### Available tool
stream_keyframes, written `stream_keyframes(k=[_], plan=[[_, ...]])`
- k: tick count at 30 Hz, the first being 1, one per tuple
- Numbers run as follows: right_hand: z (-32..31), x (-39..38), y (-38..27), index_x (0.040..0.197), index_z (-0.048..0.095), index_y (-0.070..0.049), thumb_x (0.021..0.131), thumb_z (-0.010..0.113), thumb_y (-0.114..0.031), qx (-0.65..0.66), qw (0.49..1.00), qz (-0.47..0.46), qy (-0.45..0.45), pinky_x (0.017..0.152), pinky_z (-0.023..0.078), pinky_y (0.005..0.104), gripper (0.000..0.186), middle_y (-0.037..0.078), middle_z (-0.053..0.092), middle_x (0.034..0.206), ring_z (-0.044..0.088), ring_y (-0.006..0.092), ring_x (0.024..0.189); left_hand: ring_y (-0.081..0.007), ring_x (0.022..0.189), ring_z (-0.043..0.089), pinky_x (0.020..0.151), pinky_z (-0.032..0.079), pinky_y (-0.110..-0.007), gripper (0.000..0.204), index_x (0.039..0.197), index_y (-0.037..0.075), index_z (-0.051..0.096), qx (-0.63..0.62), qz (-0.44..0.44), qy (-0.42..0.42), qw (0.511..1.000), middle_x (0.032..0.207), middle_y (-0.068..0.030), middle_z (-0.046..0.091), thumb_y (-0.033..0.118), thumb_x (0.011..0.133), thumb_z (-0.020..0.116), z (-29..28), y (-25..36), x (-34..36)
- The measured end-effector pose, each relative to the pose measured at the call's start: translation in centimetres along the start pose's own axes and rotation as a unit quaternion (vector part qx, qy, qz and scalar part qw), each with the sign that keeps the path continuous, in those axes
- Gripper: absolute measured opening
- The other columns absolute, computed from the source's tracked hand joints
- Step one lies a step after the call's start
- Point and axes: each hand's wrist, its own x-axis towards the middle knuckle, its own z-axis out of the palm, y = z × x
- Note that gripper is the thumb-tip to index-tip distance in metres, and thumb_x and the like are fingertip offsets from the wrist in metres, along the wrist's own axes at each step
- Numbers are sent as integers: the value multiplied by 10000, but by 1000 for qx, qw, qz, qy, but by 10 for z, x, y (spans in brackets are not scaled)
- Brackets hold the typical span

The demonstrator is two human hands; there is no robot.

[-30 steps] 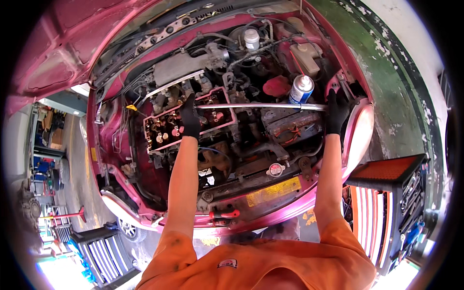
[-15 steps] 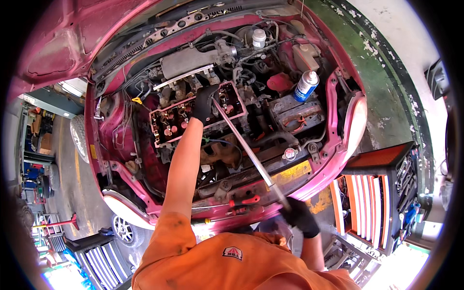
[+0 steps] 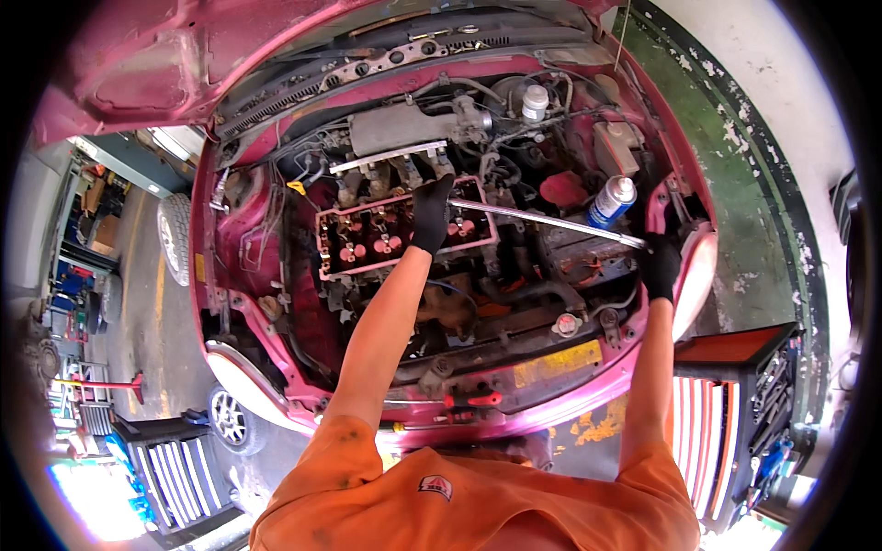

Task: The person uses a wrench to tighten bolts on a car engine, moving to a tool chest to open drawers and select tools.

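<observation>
A long chrome socket wrench lies slantwise across the right side of the engine. My left hand, in a black glove, is closed round its head end over the open cylinder head. The socket and whatever it sits on are hidden under that hand. At the far end of the bar, my right hand, also gloved in black, wraps round the handle above the right front of the engine bay. Pinkish round parts and bolts show inside the cylinder head, left of my left hand.
A blue and white spray can stands on the battery, close to the bar. Red-handled screwdrivers lie on the front panel. A white-capped reservoir rises at the back. Tool cabinets stand right and lower left.
My right hand has swung the wrench handle from the front bumper up and rightward, beside the battery. My left hand stays at the head end. The whole view has shifted slightly.
</observation>
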Motion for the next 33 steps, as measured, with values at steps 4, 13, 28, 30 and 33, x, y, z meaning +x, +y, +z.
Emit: stream_keyframes(k=[4, 13, 28, 30, 33], plan=[[-49, -60, -30, 972, 681, -69, 660, 767, -163, 133, 987, 43, -75, 655, 514, 396, 337, 155, 672, 841, 665, 316, 781, -154, 558, 548, 497, 413, -296, 81, 882, 61, 615, -236, -74, 29, 968, 701, -30, 579, 125, 834, 620, -27, 46, 32], [-120, -94, -207, 966, 681, -74, 707, 773, -287, 226, 938, 97, -243, 571, 490, 374, 347, 151, 643, 711, 634, 322, 640, -138, 488, 500, 465, 367, -286, 161, 710, 39, 613, -353, -190, 8, 916, 600, -31, 559, 158, 805, 666, -92, 9, 70], [-146, -141, -383, 952, 591, -39, 843, 624, -249, 565, 557, 153, -588, 743, 443, 382, 239, 110, 574, 857, 566, 275, 823, -187, 428, 503, 439, 378, -291, 220, 683, 27, 606, -420, -218, -164, 866, 506, -80, 521, 187, 834, 612, -88, -63, 98], [-120, -169, -420, 930, 591, -36, 850, 615, -259, 664, 347, 219, -626, 706, 451, 372, 237, 95, 587, 823, 576, 261, 783, -168, 429, 484, 432, 356, -283, 262, 650, 30, 574, -363, -254, -218, 869, 514, -72, 517, 189, 857, 595, -92, -55, 100], [-81, -214, -468, 907, 593, -38, 874, 592, -262, 761, 148, 204, -598, 653, 461, 350, 227, 74, 595, 777, 584, 225, 710, -165, 428, 483, 436, 375, -290, 219, 727, 24, 595, -470, -213, -313, 797, 520, -70, 510, 203, 849, 624, -124, -58, 99]])
